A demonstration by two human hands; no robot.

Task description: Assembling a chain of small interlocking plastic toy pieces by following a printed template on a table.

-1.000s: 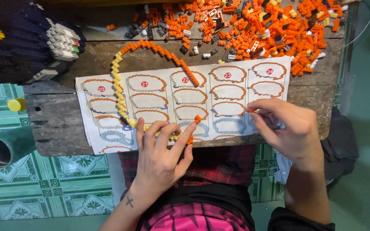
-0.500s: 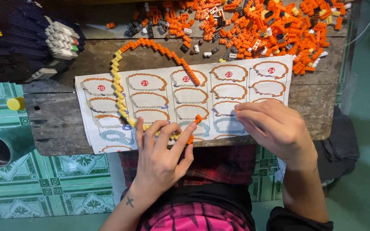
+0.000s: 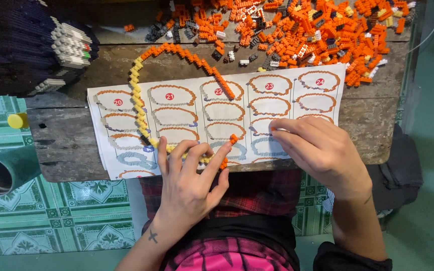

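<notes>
A worn grey wooden table point(image 3: 66, 145) holds a white paper sheet with pictures of rings point(image 3: 187, 100). At the back lies a big pile of small orange plastic bricks point(image 3: 327, 35). A curved chain of orange and yellow bricks point(image 3: 139, 95) lies across the sheet. The left hand point(image 3: 189, 185) presses flat, fingers spread, on the chain's near end. The right hand point(image 3: 317, 150) pinches a tiny orange brick point(image 3: 273, 129) on the sheet.

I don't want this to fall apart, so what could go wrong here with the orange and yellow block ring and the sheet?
The block ring is thin, and the left hand presses its near end at the table edge; it might snap or drop onto the lap. The instruction sheet overhangs that edge, so the right hand could drag it. The loose brick pile sits close and could get scattered.
</notes>
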